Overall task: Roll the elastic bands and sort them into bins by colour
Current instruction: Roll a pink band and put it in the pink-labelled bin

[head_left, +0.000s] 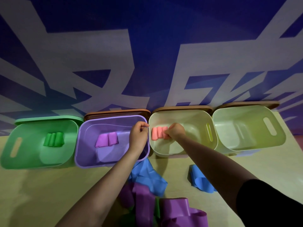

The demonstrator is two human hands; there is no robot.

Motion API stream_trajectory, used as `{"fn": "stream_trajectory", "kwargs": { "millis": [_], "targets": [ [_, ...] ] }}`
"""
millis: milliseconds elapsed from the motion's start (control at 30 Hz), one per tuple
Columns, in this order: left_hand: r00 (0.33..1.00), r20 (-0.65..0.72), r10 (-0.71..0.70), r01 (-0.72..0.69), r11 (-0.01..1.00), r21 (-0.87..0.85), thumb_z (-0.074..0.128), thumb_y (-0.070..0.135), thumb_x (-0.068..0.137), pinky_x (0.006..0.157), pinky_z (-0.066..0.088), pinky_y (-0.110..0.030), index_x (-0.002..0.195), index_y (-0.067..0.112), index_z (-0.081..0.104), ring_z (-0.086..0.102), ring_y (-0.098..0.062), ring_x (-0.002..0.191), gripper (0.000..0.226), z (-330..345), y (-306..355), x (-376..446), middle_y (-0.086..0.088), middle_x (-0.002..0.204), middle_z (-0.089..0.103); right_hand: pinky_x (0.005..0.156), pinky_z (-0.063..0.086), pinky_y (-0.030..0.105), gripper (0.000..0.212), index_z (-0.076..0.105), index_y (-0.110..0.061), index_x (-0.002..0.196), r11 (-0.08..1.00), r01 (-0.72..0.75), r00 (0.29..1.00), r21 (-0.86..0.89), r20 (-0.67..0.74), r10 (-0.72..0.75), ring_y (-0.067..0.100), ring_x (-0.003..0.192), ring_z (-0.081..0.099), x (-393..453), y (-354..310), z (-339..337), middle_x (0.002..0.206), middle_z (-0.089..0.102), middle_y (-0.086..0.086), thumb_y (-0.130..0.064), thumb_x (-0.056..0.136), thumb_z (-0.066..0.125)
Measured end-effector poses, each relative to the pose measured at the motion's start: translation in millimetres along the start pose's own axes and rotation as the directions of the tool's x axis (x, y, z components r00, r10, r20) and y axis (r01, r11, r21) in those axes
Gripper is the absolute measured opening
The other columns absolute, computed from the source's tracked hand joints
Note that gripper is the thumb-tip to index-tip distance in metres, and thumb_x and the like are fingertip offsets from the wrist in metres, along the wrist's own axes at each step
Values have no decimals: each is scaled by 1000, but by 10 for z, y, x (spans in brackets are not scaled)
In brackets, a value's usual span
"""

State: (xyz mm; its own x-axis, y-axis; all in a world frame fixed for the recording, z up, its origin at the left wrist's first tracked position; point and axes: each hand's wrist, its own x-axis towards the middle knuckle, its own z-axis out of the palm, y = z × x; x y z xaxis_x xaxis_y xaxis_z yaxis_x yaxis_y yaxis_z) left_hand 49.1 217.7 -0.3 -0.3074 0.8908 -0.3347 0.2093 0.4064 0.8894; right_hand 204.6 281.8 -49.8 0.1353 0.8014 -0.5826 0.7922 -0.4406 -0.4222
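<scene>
Four bins are lined up across the middle of the frame against a blue and white wall (147,46): a green bin (9,154) at the left, a purple bin (78,154) next to it, a cream bin (211,143) right of centre and a second cream bin (278,138) at the far right. Rolled green bands (54,139) are seen in the green bin, rolled purple bands (106,139) in the purple one, and rolled pink bands (157,133) in the first cream bin. The rightmost pink roll is grasped by the right hand (176,132) inside that bin. The left hand (138,134) is held clenched over the purple bin's right edge; whether anything is pinched cannot be told. Loose blue bands (147,176) and loose purple bands (177,212) are heaped on the table (49,194) at the lower centre.
</scene>
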Motion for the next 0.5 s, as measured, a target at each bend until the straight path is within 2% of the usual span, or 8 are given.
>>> {"fn": "stream_trajectory", "kwargs": {
  "millis": [33,100,200,300,367,467,500],
  "targets": [
    [1000,2,1,-1,1000,1,43,4,92,70,42,-30,82,28,57,52,-15,75,29,2,0,4,2,86,61,55,39,23,25,57,-15,57,1000,-2,1000,-21,15,2,23,75,58,11,2,-7,63,55,1,-24,78,66],
    [1000,3,2,-2,1000,-1,43,4,92,69,40,-29,82,28,57,51,-15,74,30,3,-10,11,2,85,60,61,38,23,26,58,-15,55,999,-1,1000,-50,24,2,22,72,56,4,8,-33,65,57,2,-25,79,64],
    [1000,9,0,0,1000,6,43,4,91,68,38,-29,81,28,57,49,-16,74,30,1,-21,15,2,85,58,67,41,24,20,67,-12,73,998,4,1000,-64,29,-3,21,75,57,18,38,-63,76,62,5,-30,82,62],
    [1000,14,1,-1,1000,14,43,4,91,69,37,-28,81,29,57,50,-16,76,30,-6,-21,17,2,87,59,69,41,25,30,70,-10,87,998,-2,1000,-68,19,3,21,79,58,54,74,-78,85,66,5,-38,84,61],
    [1000,15,3,-3,1000,21,43,4,92,70,39,-29,81,29,57,51,-17,79,30,-7,-15,17,1,90,60,69,41,26,31,70,-11,85,998,-12,1000,-58,17,13,22,81,60,65,89,-84,86,67,6,-41,84,62],
    [1000,14,5,-5,1000,27,43,4,92,73,43,-31,82,29,57,54,-17,82,30,-13,-14,20,1,92,61,66,40,25,31,64,-14,67,999,-12,1000,-44,23,13,22,76,59,51,78,-126,74,63,4,-39,85,61],
    [1000,15,2,-3,1000,31,43,5,92,73,43,-32,82,29,57,54,-17,82,30,-17,-16,20,1,93,61,66,40,25,31,65,-13,69,999,-7,1000,-40,26,8,22,75,57,50,70,-148,74,62,4,-40,85,61]
  ]
}}
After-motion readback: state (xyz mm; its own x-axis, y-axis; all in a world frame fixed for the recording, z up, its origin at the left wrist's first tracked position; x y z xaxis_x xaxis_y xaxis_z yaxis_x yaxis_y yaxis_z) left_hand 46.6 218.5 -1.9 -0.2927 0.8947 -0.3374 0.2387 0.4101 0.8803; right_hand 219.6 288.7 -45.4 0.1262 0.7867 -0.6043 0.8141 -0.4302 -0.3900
